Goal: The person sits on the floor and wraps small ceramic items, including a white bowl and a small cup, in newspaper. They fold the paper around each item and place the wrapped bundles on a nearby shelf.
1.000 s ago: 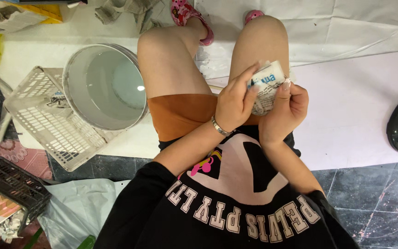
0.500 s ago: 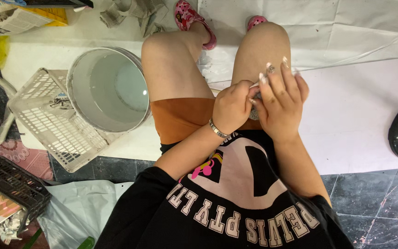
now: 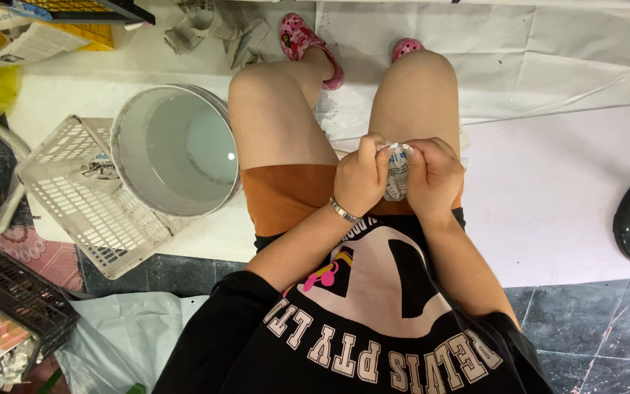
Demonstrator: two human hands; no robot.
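Gripping crumpled packet (image 3: 397, 174), both hands

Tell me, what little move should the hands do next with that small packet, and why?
Probably pull the top apart. Both the left hand and right hand pinch the upper edge of the small packet over the lap, and it looks unopened; the grey bucket sits beside the knee.

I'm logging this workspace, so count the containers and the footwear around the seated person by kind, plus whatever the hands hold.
Grey bucket: 1
White slotted basket: 1
Black crate: 1
Pink shoes: 2
Small packet, in left hand and right hand: 1
Total: 6
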